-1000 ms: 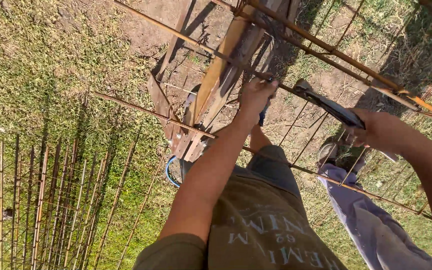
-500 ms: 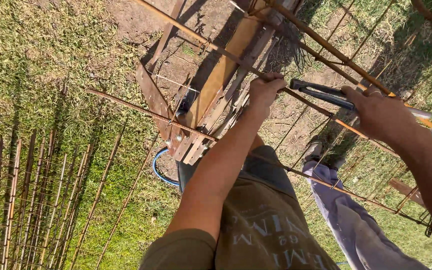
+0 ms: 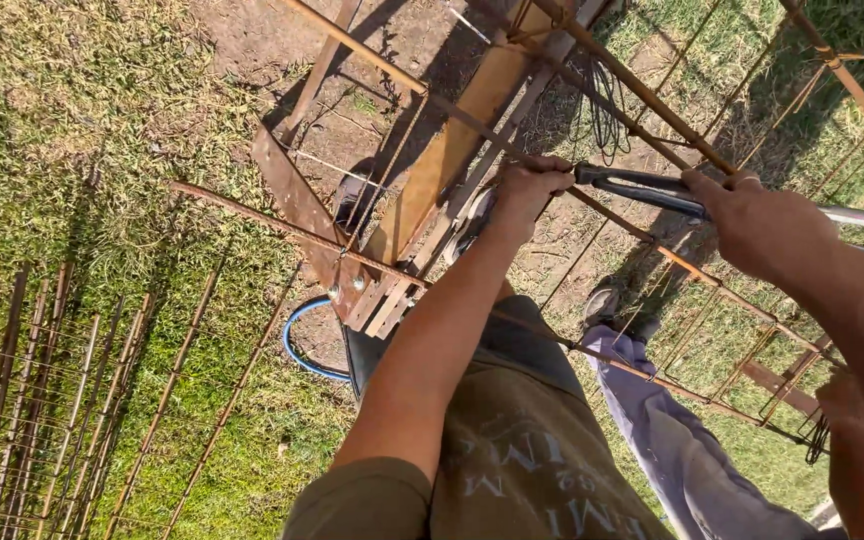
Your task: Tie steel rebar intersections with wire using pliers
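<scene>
Single head-worn view: looks steeply down, close over both forearms, onto rusty steel rebar cage (image 3: 652,240) and grass (image 3: 72,130).

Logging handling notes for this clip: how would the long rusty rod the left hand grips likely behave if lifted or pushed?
The rusty rod looks like steel bar, so probably stiff and heavy for its thinness. Its rough, rusted surface likely gives the left hand firm grip rather than slipping. It seems tied into the rebar cage, so a push would probably flex it slightly, not roll it. The right hand holds a plier-like tool.
</scene>
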